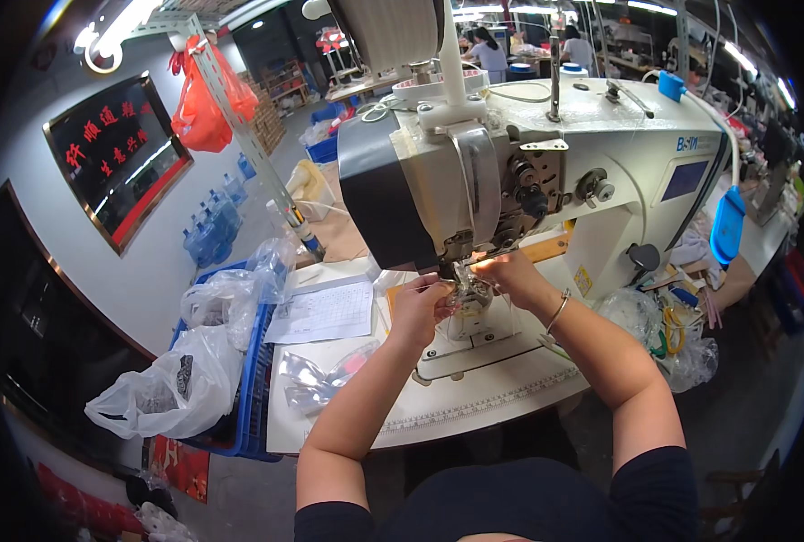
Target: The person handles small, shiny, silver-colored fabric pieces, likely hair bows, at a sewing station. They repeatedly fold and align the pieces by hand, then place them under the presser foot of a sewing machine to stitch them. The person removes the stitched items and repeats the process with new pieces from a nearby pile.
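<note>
Facing a broad, curved white counter, topped by a large white-and-black industrial sewing machine and flanked at the left by a blue plastic crate loaded with translucent white plastic bags. Bearing, just beside the crate, a white printed paper sheet and, nearer the front edge, crumpled clear plastic packets. Holding the left hand at the left of the shiny metal presser-foot assembly, below the machine's head, with thumb and fingers curled; bending the fingers of the right hand close at its right. Impossible to tell, among the bright metal, the gap between fingertips or anything gripped in either hand. Wearing a thin silver-coloured bracelet on the right wrist.
</note>
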Demonstrator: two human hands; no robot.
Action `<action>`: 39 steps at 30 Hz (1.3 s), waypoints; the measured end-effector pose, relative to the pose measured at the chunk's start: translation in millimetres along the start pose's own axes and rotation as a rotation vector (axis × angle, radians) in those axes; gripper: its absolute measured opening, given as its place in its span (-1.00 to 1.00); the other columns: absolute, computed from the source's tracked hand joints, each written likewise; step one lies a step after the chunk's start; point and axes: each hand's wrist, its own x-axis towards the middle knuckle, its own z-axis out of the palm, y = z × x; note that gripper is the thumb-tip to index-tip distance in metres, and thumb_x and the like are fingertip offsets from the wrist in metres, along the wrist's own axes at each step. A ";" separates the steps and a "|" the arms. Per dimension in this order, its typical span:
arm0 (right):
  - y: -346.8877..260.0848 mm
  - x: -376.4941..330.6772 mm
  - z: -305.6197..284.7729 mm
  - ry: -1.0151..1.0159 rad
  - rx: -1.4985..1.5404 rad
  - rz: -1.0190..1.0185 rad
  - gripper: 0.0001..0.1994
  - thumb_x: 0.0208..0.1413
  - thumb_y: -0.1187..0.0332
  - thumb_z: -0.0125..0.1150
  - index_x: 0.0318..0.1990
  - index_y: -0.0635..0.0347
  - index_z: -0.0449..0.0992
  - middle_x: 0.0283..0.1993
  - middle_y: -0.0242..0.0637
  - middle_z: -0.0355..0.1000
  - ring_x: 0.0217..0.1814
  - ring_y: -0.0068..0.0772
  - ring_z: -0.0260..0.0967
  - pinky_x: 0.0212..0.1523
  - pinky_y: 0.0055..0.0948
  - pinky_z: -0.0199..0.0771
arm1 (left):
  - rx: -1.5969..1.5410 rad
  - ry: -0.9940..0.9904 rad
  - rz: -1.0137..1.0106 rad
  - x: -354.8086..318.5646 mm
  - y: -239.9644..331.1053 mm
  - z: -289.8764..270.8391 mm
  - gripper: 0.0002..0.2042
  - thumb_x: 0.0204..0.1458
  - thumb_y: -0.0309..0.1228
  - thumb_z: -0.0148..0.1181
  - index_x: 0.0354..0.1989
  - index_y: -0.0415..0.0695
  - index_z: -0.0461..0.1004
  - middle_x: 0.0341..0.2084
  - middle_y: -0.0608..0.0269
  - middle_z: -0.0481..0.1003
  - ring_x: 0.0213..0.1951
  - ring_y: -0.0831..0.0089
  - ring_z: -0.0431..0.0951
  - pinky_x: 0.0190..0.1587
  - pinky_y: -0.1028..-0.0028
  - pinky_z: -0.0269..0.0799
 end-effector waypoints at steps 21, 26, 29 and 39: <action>15.0 6.6 2.3 -0.010 0.047 -0.035 -0.87 -0.11 0.31 0.12 -0.54 0.15 0.40 -0.63 -0.59 0.19 -0.65 -0.77 -0.01 -0.67 -0.66 -0.08 | -0.058 -0.028 -0.003 8.5 -2.7 -5.4 -0.92 -0.07 -0.62 0.07 -0.38 -0.26 0.35 -0.45 0.18 0.43 -0.41 0.42 0.50 -0.30 0.39 0.52; 16.0 6.9 -0.2 0.003 0.079 -0.005 -0.87 -0.12 0.32 0.14 -0.56 0.15 0.41 -0.63 -0.57 0.22 -0.66 -0.78 0.00 -0.67 -0.67 -0.07 | -0.055 -0.057 0.007 5.7 -0.9 -3.8 -0.91 -0.07 -0.62 0.07 -0.37 -0.28 0.35 -0.44 0.16 0.43 -0.41 0.41 0.50 -0.30 0.39 0.53; 23.4 14.8 -3.5 0.027 0.043 -0.002 -0.85 -0.12 0.33 0.15 -0.60 0.16 0.41 -0.63 -0.56 0.23 -0.66 -0.77 0.02 -0.67 -0.67 -0.06 | -0.049 -0.065 0.025 8.8 -4.0 -6.3 -0.83 -0.08 -0.59 0.10 -0.29 -0.30 0.34 -0.42 0.17 0.45 -0.41 0.45 0.51 -0.39 0.48 0.46; 0.6 2.6 4.7 0.068 -0.038 -0.046 -0.96 -0.12 0.46 0.14 -0.48 0.21 0.47 -0.55 -0.50 0.33 -0.55 -0.71 0.18 -0.57 -0.63 0.14 | -0.022 0.013 0.024 7.9 1.7 -0.6 -0.88 -0.07 -0.63 0.05 -0.33 -0.28 0.33 -0.41 0.14 0.42 -0.39 0.40 0.49 -0.33 0.40 0.51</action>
